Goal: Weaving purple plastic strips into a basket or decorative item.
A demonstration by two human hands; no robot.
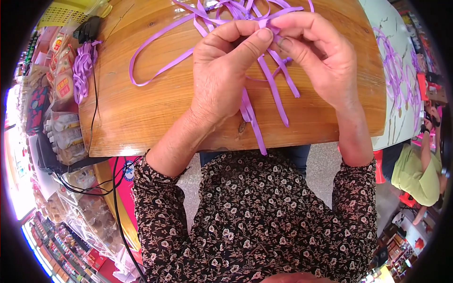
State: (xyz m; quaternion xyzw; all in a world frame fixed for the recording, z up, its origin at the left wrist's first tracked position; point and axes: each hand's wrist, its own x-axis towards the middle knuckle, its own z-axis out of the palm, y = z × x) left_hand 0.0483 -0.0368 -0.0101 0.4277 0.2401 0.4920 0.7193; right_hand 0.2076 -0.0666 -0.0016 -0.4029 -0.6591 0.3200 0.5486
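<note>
Above the far half of the wooden table (155,108), my two hands meet over a flat purple ribbon (278,101). My left hand (224,66) pinches it between thumb and bent forefinger. Right beside it, my right hand (321,56) also has thumb and forefinger closed on the ribbon, its other fingers curled. Loose ribbon ends hang below the fingers toward the near table edge. More purple ribbon lies in loops (137,61) behind and left of my hands. What the ribbon does between the fingertips is partly hidden.
A bundle of purple ribbon (84,70) hangs at the table's left edge, near packaged goods (63,87) and a black cable (118,207). More ribbon (396,70) lies on a white marbled table (389,118) at right. Beyond it is a person in a yellow-green top (415,174).
</note>
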